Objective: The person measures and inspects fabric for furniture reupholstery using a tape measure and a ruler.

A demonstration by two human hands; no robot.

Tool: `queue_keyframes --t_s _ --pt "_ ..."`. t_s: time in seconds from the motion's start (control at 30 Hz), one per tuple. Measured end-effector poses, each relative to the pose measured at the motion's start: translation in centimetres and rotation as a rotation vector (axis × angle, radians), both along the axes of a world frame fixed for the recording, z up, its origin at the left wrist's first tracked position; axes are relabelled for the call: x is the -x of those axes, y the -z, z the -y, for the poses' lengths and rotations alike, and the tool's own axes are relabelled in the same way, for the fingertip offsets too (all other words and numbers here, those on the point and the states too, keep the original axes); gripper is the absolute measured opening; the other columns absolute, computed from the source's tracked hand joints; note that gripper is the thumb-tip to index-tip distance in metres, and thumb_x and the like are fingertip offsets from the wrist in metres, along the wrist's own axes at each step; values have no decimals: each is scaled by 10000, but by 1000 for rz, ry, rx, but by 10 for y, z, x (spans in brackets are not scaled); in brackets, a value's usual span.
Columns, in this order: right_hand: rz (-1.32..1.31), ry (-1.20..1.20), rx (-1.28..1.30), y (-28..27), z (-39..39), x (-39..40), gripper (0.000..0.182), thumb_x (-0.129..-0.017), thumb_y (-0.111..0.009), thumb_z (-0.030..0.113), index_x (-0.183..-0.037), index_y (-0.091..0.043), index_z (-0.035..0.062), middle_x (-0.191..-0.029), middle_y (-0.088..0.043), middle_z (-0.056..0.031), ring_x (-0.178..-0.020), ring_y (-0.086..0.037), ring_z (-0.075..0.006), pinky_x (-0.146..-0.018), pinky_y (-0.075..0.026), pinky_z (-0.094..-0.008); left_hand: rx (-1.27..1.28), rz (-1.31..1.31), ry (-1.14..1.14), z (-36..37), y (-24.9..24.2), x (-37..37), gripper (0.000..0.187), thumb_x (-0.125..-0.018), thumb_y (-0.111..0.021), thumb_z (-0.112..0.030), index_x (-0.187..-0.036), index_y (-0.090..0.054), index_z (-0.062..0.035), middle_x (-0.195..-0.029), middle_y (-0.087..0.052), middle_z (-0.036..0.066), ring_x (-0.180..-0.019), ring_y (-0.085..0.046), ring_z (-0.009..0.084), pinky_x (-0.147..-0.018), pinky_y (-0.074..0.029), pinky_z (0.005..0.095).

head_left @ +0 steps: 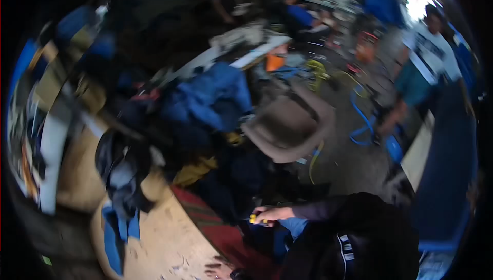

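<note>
My right hand (276, 213) reaches in from a dark sleeve and closes around a small yellow-and-black tool (253, 218); its kind is too blurred to make out. Lower down, my left hand (220, 268) lies with fingers spread on the edge of a light wooden board (174, 228), a dark band at its wrist. Between the hands runs a dark red striped surface (215, 218). Blue cloth strips (114, 239) and a dark bundle (123, 169) rest on the board.
A brown seat shell (287, 123) stands beyond, beside blue cloth (210, 95). Yellow and blue hoses (359, 115) trail over the floor. One person (431, 49) stands at right near a dark blue panel (444, 162); others are at the back.
</note>
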State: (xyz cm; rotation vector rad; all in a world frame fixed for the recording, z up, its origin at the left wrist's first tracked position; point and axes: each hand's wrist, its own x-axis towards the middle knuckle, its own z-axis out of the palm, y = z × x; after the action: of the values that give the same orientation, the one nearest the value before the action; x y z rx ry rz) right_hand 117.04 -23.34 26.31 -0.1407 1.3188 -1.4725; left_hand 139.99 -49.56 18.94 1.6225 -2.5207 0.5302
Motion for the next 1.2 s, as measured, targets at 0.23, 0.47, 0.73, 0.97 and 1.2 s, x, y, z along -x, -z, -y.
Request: queue_keyframes --t_s 0.23,0.47,0.73,0.97,1.2 --pt "130 342 -20 3 -229 -64 304 -898 -674 379 -980 -647 88 -797 -581 -4 -685 -600 -111 -562 -514 -295 -305 -488 833 -53 -3 -9 589 -981 -598 -399 -1501 -412 -195 -1437 -522 204 -1260 -534 413 -1054 -409 561" --pt "-132 388 264 12 -302 -46 313 -996 -549 388 -1058 -626 92 -917 -627 -26 -811 -631 -138 -689 -524 -292 -1320 -449 1468 -330 -113 163 695 -740 -864 -257 -1296 -574 43 -1283 -621 231 -1241 -565 384 -1054 -424 464" --pt "417 751 353 27 -503 44 748 -974 -367 715 -1188 -639 52 -1041 -695 -75 -889 -679 -195 -821 -560 -342 -1575 113 1585 -590 -69 354 766 -801 -815 -395 -1361 -499 21 -1242 -610 245 -1122 -610 387 -951 -494 420" --pt "-41 915 -224 0 -663 106 408 -982 -618 423 -1063 -700 31 -892 -641 -16 -833 -612 -125 -758 -516 -307 -1824 640 1450 -717 -74 460 548 -920 -664 -511 -1193 -621 -38 -993 -685 163 -933 -663 258 -812 -509 384" --pt "-54 1106 15 32 -722 191 279 -972 -663 266 -1085 -685 12 -886 -656 -20 -755 -592 -99 -688 -483 -267 -1446 898 1646 -819 -85 576 774 -874 -463 -786 -1131 -671 -86 -1095 -687 234 -1057 -653 405 -860 -502 477"
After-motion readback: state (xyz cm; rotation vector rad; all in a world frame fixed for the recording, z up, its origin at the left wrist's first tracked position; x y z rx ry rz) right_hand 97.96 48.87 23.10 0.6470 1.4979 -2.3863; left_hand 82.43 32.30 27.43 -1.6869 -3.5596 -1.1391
